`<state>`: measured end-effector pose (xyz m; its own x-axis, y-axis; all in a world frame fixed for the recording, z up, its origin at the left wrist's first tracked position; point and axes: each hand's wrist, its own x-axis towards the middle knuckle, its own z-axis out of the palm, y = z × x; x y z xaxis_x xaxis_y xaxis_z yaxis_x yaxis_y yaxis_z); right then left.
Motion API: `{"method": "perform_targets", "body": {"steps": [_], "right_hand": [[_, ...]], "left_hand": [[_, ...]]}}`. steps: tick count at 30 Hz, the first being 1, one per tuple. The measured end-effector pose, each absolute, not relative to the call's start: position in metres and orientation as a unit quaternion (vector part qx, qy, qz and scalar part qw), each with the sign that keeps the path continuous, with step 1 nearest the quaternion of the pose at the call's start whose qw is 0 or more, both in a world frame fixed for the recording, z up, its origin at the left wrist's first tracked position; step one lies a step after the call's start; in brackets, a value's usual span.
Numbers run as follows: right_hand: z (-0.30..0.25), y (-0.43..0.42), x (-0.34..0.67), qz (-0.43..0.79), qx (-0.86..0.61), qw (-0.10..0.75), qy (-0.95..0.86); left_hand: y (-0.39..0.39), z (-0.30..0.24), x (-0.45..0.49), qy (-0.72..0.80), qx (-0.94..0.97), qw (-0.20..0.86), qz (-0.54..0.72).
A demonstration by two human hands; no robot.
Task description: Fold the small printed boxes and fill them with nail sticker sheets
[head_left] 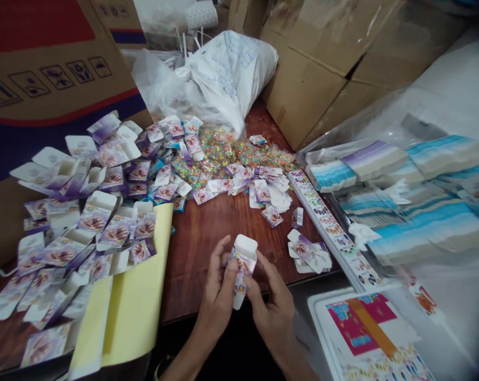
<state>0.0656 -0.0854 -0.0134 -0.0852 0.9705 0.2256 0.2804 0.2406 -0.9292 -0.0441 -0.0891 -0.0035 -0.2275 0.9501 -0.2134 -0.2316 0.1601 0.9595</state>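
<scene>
A small purple-and-white cardboard box point(245, 260) with open end flaps is held between both hands at the table's front edge. My left hand point(220, 280) grips its left side, the thumb across the printed front. On the other side, my right hand point(269, 296) has thumb and fingers against the box's right edge and lower part. One white flap points up and another sticks out at the bottom. Past the hands, a short stack of flat boxes point(309, 251) lies on the right, with a single small box point(297, 217) just behind it.
Many opened small boxes point(92, 219) pile up on the left beside a yellow sheet point(138, 296). Small colourful packets point(219, 153) spread at the back before a white sack point(233, 69). A sticker strip point(330, 227), bundled blue cartons point(430, 217) and a white tray point(316, 307) stand right.
</scene>
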Motion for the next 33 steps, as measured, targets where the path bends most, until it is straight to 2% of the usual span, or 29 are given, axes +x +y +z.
{"method": "perform_targets", "body": {"steps": [3,7,9,14,17,21,26,33], "right_hand": [[-0.009,-0.085,0.058,0.383,-0.491,0.469,-0.626],[-0.003,-0.072,0.062,0.434,-0.487,0.447,-0.612],[-0.003,-0.066,0.065,0.428,-0.469,0.456,-0.623],[-0.013,-0.067,0.063,0.388,-0.53,0.555,-0.51],[-0.016,-0.07,0.061,0.361,-0.507,0.548,-0.559],[-0.011,-0.068,0.061,0.384,-0.466,0.524,-0.601],[-0.006,-0.062,0.06,0.462,-0.546,0.464,-0.523],[-0.007,-0.057,0.062,0.481,-0.586,0.474,-0.448]], "left_hand": [[-0.093,-0.006,-0.045,0.597,0.381,0.458,0.537],[-0.098,-0.005,-0.05,0.637,0.421,0.453,0.46],[-0.099,-0.004,-0.053,0.632,0.492,0.416,0.43],[-0.097,-0.009,-0.056,0.589,0.711,0.097,0.372],[-0.095,-0.014,-0.056,0.594,0.719,-0.009,0.36],[-0.096,-0.021,-0.058,0.597,0.722,-0.05,0.347],[-0.099,-0.024,-0.059,0.59,0.732,-0.046,0.337],[-0.097,-0.021,-0.054,0.571,0.749,-0.01,0.337]]}}
